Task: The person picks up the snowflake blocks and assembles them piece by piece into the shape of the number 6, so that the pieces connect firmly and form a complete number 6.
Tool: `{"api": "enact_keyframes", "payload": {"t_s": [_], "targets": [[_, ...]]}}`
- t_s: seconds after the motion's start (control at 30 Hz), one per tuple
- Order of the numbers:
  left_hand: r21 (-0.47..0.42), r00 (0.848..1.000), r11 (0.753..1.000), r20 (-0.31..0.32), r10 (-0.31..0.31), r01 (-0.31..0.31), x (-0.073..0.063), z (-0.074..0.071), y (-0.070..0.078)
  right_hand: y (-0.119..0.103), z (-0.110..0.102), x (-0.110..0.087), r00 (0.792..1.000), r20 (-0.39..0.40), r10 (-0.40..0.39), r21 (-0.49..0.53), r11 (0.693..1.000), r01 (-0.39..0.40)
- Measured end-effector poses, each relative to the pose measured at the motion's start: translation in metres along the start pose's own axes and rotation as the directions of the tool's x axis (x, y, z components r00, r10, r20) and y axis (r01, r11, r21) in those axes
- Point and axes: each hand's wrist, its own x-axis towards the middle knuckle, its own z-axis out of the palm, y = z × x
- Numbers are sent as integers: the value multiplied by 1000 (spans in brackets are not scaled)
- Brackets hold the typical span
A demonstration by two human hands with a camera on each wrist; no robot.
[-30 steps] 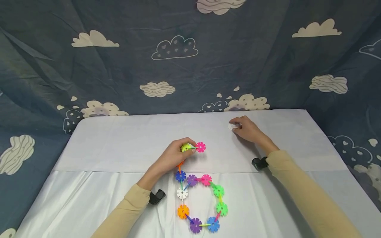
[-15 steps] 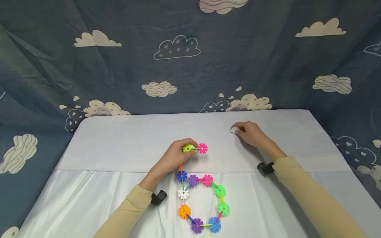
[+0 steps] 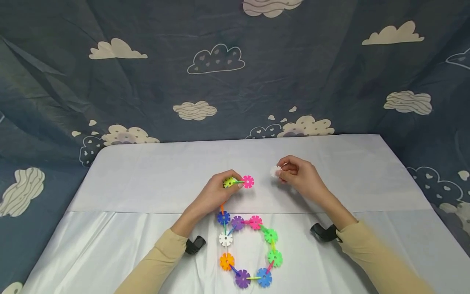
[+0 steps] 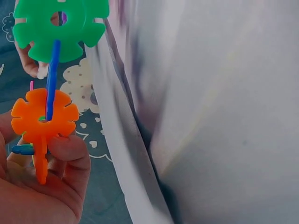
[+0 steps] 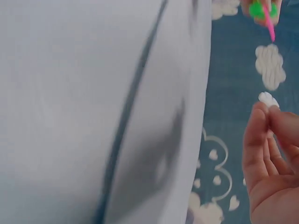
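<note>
My left hand (image 3: 209, 194) grips a chain of notched plastic snowflake discs. A yellow-green disc (image 3: 229, 182) shows between its fingers, and a pink disc (image 3: 248, 182) sticks out to the right. In the left wrist view, thumb and fingers hold around an orange disc (image 4: 28, 114), with a green disc (image 4: 30, 35) joined above it by an edge-on blue one. My right hand (image 3: 302, 179) pinches a loose white disc (image 3: 274, 171) between thumb and fingertips, just right of the pink disc and apart from it. The fingers partly cover the white disc.
Below the left hand, the chain continues through a dark blue disc (image 3: 223, 217) into a closed ring of coloured discs, with a purple disc (image 3: 242, 279) at its near side. A white cloth (image 3: 147, 175) covers the table. Behind it hangs a dark cloud-patterned curtain (image 3: 213, 94).
My right hand has brought the white disc left and nearer, toward the pink disc. The left hand and its chain have stayed in nearly the same place.
</note>
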Motion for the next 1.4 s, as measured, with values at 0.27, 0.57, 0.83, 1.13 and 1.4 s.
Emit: {"api": "enact_keyframes", "payload": {"t_s": [0.27, 0.57, 0.83, 1.13, 1.4], "targets": [[-44, 1000, 999, 5, 1, -1, 0, 1, 2, -15, 24, -20, 994, -46, -101, 172, 979, 107], [-99, 1000, 995, 26, 0, 2, 1, 3, 6, -24, 42, -28, 985, -88, -151, 126, 979, 161], [-39, 999, 999, 36, 14, -13, -2, 4, 5, -25, 50, -31, 963, -108, -248, 3, 968, 250], [-63, 996, 995, 21, 82, -81, 2, 3, 7, -29, 52, -26, 913, -117, -390, -93, 920, 380], [-144, 996, 989, 82, 33, -21, 6, -1, 4, -24, 51, -27, 964, -118, -238, -36, 971, 235]]}}
